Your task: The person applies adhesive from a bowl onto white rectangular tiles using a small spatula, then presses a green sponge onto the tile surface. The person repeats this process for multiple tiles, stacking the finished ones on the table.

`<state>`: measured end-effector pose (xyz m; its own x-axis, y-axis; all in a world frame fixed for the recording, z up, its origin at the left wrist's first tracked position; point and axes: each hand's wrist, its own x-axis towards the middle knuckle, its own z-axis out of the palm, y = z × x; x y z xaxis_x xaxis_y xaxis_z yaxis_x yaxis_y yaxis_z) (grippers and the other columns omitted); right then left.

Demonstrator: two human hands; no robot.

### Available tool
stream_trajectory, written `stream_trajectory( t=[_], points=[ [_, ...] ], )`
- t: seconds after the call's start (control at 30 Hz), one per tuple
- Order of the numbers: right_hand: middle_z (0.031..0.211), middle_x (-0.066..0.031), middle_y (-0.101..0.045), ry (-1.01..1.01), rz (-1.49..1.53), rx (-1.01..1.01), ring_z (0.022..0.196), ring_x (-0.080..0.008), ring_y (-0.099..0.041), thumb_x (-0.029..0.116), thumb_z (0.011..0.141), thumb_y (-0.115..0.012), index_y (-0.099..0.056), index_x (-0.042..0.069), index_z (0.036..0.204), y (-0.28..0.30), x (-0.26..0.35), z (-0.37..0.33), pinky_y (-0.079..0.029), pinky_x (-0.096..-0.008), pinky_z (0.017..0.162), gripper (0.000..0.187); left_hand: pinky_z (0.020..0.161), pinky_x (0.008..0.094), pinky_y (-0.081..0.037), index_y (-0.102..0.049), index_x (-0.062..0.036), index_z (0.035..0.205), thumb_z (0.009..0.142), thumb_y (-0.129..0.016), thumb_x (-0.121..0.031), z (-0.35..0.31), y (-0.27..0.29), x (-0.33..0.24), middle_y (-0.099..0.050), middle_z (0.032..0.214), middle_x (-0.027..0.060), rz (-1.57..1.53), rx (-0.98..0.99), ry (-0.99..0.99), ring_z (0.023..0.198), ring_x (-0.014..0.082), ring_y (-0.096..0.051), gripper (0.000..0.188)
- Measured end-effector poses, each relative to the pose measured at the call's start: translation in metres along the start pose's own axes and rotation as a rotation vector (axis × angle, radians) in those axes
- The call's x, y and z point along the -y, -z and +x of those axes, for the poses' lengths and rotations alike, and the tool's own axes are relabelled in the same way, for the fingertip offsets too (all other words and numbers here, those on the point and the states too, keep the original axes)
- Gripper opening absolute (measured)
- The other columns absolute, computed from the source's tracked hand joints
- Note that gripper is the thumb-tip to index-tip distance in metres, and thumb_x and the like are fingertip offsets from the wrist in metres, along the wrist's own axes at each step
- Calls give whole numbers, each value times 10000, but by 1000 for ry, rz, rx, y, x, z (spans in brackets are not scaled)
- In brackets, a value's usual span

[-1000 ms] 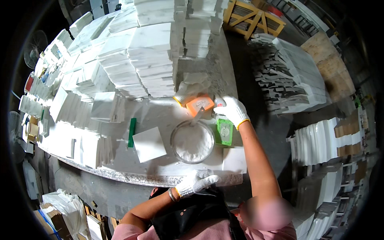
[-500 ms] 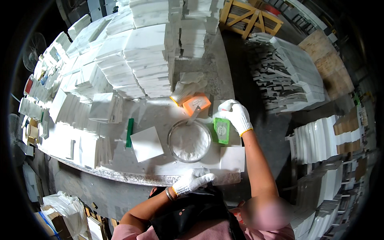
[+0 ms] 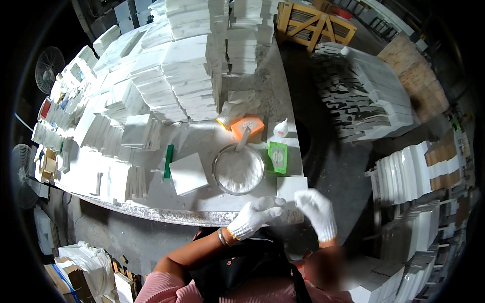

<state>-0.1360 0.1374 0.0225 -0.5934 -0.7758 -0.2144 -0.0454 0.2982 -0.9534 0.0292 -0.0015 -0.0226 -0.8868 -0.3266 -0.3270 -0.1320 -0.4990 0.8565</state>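
My left hand (image 3: 256, 218), in a white knitted glove with a yellow cuff, is over the table's front edge. Its fingers are curled towards the thumb, and whatever may be between them is too small to make out. Facing it, my right hand (image 3: 319, 214) in a matching glove hovers by the front right corner, fingers loosely bent and nothing visible in them. Just beyond lies a small white tile (image 3: 291, 186). A round bowl of white paste (image 3: 238, 170) holds a scraper (image 3: 243, 138). To its right are a green box (image 3: 277, 157) and a small white bottle (image 3: 281, 129), standing upright.
A white square tile (image 3: 188, 174) and a green bar (image 3: 168, 161) lie left of the bowl. Behind it are an orange box (image 3: 248, 127) and a spare glove (image 3: 237, 109). Tall tile stacks (image 3: 187, 76) fill the table's back and left. More slabs (image 3: 404, 174) stand off to the right.
My right hand has let go of the white bottle and drawn back towards me. My left hand has risen slightly and moved right, so the two hands are now close together.
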Motion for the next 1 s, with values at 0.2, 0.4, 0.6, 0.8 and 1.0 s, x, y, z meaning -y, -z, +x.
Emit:
stream_trajectory(
  t=[0.2,0.4,0.6,0.8,1.0],
  points=[
    [949,-193,-701,135,-348,-96,886,-286,-715,164,842,-747,-635,26,1128,-14,-30,-46,-546,-339,757,338,709,232,-509,-646,18,1018,937,-694,-217,9,-40,-2,-686,865,45,162,-42,-64,787,91,-615,253],
    [878,-152,-706,109,-273,-89,770,-206,-688,73,855,-693,-662,1,1051,6,-50,-61,-536,-315,713,211,720,239,-511,-657,17,1122,914,-721,-224,11,-47,-4,-700,925,21,169,19,-92,815,59,-608,325],
    [757,-46,-666,-169,115,-308,674,-94,-604,153,945,-625,-657,-9,1016,46,-77,-88,-491,-255,632,180,818,327,-515,-662,-71,1133,828,-769,-277,36,-21,9,-661,1069,52,1059,-166,-583,976,182,-636,384],
    [820,-51,-679,-172,194,-389,689,-80,-601,233,1005,-541,-641,-9,1020,48,-83,-94,-467,-227,642,262,1145,594,-230,-275,-87,1522,724,-780,-444,66,-38,0,-214,1573,221,1821,-6,-331,1449,446,-198,1010],
    [877,-44,-688,-192,348,-342,749,-91,-616,244,1000,-556,-650,14,1025,38,-103,-77,-463,-234,673,250,1127,533,-291,-348,-90,1478,668,-804,-481,76,-27,6,-350,1487,218,1634,4,-381,1394,424,-304,1009]
  ],
)
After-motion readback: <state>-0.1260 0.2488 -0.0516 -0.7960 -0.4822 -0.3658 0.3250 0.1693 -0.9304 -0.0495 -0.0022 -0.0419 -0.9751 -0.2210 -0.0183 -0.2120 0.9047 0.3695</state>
